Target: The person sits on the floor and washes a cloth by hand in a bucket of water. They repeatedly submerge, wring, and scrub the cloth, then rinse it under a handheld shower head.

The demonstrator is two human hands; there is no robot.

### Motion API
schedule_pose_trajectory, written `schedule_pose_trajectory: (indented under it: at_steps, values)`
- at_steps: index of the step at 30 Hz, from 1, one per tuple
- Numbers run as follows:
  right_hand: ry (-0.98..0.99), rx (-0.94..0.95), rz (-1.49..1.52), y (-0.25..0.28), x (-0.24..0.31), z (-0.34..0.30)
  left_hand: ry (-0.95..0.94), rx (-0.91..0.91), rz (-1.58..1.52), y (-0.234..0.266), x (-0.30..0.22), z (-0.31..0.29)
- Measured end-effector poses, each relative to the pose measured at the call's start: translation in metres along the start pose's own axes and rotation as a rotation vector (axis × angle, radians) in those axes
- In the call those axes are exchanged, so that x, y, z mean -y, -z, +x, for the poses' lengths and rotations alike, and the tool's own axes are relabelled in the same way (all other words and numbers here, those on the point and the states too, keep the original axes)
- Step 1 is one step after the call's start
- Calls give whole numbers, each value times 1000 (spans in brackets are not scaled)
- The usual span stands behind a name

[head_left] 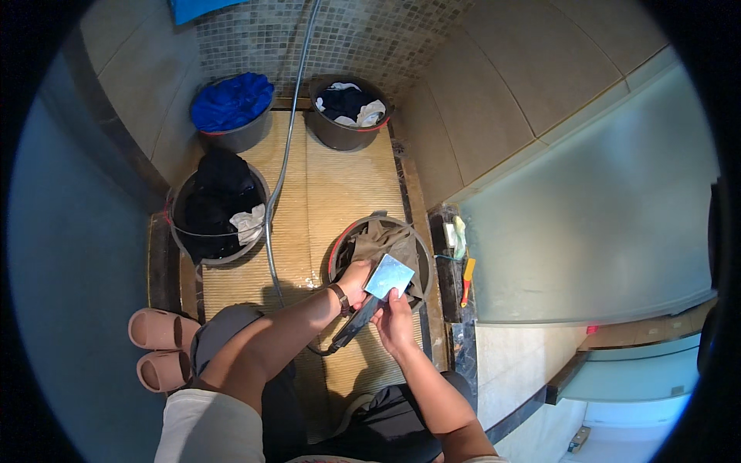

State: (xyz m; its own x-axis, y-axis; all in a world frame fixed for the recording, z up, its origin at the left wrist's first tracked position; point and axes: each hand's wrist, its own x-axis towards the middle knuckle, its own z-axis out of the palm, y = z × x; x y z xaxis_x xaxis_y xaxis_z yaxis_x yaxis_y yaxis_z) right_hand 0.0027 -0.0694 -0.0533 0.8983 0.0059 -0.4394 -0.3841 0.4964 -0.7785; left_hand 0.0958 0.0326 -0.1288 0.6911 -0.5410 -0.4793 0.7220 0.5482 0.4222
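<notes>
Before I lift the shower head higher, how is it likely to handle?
The shower head should feel stiff, given its flat square face and straight dark handle. That shiny face looks smooth, so it may slip if wet. The long, curving hose would probably flex, trail and tug at the handle.

Sm. mosaic-tile wall (255, 42) at 12 o'c., lg. beige tile walls at 1 o'c. (478, 100) & 10 o'c. (147, 69). Ribbed yellowish floor (343, 181) mid-frame, w/ dk. stone edging (463, 355) at 4 o'c. and pale tiles (513, 359) beyond it. Frosted pale-green glass panel (587, 224) at 3 o'c., dim blue-gray panel (77, 255) at 9 o'c., warm lt. & shadows on ribbed floor.
</notes>
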Motion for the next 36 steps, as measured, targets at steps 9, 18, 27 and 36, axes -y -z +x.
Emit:
schedule_pose_trajectory:
  at_steps: [9, 18, 27, 36]
  values:
    - [-76, -193, 5, 32, -14, 31, -268, -208, 794, -32, 6, -29]
    - [-186, -144, -101, 37, 1, 39, -194, -124, 554, -29, -14, -27]
    - [-259, 151, 592, 52, -15, 77, -22, -62, 584, -51, -17, -53]
    - [338, -196, -88, 26, -6, 78, -152, -99, 597, -44, -43, -42]
